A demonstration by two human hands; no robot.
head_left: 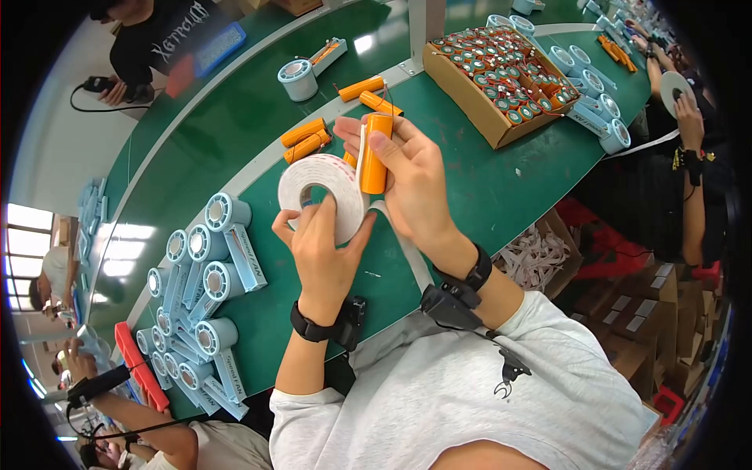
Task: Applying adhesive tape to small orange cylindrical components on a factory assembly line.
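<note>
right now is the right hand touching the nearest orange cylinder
Touching; the head view shows the right hand with its thumb across the nearest orange cylinder.

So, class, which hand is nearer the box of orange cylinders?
Right. The right hand is below and left of the box; the left hand is farther left and lower.

dark lettering (252, 259) runs along light-blue fan handles (243, 254), and white lettering (179, 31) across a black shirt (149, 45)

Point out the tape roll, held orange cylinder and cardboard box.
Tape roll (347, 196): head view, flat face.
Held orange cylinder (374, 166): head view, lower half.
Cardboard box (460, 95): head view, left wall.
</note>
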